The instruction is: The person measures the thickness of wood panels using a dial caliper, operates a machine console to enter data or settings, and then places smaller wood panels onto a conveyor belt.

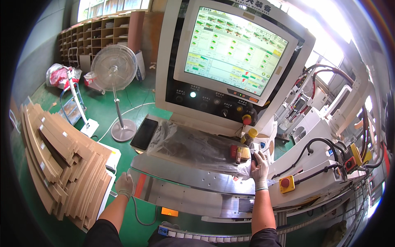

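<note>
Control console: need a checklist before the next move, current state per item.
1. Screen lit: ok, showing a page of icons.
2. Both hands gloved: ok, light gloves on left hand and right hand.
3. Right hand clear of the ledge: not ok, it is at the right end of the plastic-covered ledge; grip cannot be made out.
4. Ledge free of loose items: not ok, a dark flat device lies at the left end, a small red block near the right.
5. Red stop button under the screen released: cannot tell.
6. Fan switched off: cannot tell from one still.
</note>
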A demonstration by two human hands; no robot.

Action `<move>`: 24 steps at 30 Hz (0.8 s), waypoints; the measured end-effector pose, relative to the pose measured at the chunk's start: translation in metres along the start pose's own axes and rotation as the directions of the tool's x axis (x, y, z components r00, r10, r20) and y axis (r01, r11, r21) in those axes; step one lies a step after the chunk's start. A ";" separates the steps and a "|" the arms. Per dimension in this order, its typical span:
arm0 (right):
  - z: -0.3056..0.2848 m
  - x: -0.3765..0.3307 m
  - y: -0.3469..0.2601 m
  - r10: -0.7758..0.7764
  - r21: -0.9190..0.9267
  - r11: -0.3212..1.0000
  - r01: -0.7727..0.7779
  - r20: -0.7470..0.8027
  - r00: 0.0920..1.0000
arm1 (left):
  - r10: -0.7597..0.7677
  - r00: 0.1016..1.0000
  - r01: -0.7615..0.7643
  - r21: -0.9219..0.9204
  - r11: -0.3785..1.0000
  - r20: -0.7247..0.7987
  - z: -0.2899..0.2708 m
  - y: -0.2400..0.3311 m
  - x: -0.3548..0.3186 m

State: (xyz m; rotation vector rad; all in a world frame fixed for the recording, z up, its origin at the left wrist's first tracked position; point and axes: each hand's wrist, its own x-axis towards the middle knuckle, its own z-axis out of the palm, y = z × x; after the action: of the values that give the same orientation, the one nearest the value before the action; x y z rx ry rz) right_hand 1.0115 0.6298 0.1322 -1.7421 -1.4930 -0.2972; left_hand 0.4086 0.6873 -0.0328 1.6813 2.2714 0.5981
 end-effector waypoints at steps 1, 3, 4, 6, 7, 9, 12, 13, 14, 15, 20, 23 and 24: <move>0.000 0.000 0.000 0.001 0.010 1.000 -0.001 -0.001 1.000 | 0.001 1.000 -0.001 -0.001 1.000 -0.002 0.001 -0.001 0.000; 0.000 0.001 0.001 -0.012 0.014 1.000 0.012 0.001 1.000 | 0.008 1.000 -0.008 -0.008 1.000 -0.004 0.001 -0.001 0.001; 0.000 0.001 0.001 -0.019 0.016 1.000 0.019 0.002 1.000 | 0.012 1.000 -0.012 -0.011 1.000 -0.005 0.001 -0.001 0.001; 0.000 0.001 0.001 -0.012 0.016 1.000 0.012 0.009 1.000 | 0.007 1.000 -0.007 0.003 1.000 0.000 0.003 -0.003 0.002; 0.000 0.001 0.000 -0.009 0.016 1.000 0.009 0.012 1.000 | 0.005 1.000 -0.005 0.010 1.000 0.002 0.004 -0.004 0.003; -0.001 0.001 -0.002 -0.001 0.004 1.000 0.001 0.015 1.000 | 0.002 1.000 -0.002 0.005 1.000 0.006 0.003 -0.004 0.002; -0.001 0.001 -0.001 -0.011 -0.008 1.000 0.011 0.006 1.000 | 0.012 1.000 -0.012 -0.004 1.000 -0.002 0.002 -0.002 0.001; 0.000 0.000 0.000 -0.019 -0.011 1.000 0.019 0.001 1.000 | 0.017 1.000 -0.018 -0.007 1.000 -0.007 0.001 -0.002 0.001; 0.000 0.000 0.000 -0.013 -0.003 1.000 0.013 0.006 1.000 | 0.014 1.000 -0.014 -0.004 1.000 -0.001 0.001 -0.002 0.001; 0.000 0.000 0.000 -0.008 0.007 1.000 0.008 0.010 1.000 | 0.008 1.000 -0.008 -0.001 1.000 0.004 0.001 -0.002 0.001; -0.002 0.002 -0.004 0.007 0.025 1.000 -0.007 0.015 1.000 | -0.013 1.000 0.013 -0.006 1.000 0.025 -0.002 0.002 0.001; -0.002 0.001 -0.004 0.004 0.008 1.000 -0.004 0.012 1.000 | -0.014 0.999 0.014 -0.001 1.000 0.029 -0.002 0.002 0.001; -0.002 0.001 -0.003 0.000 0.005 1.000 0.000 0.011 1.000 | -0.012 1.000 0.012 0.002 1.000 0.029 -0.002 0.002 0.002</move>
State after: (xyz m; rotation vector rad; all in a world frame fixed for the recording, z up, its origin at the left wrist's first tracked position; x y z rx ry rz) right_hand 1.0097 0.6289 0.1353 -1.7422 -1.5000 -0.2840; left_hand 0.4092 0.6890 -0.0301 1.6653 2.2611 0.5650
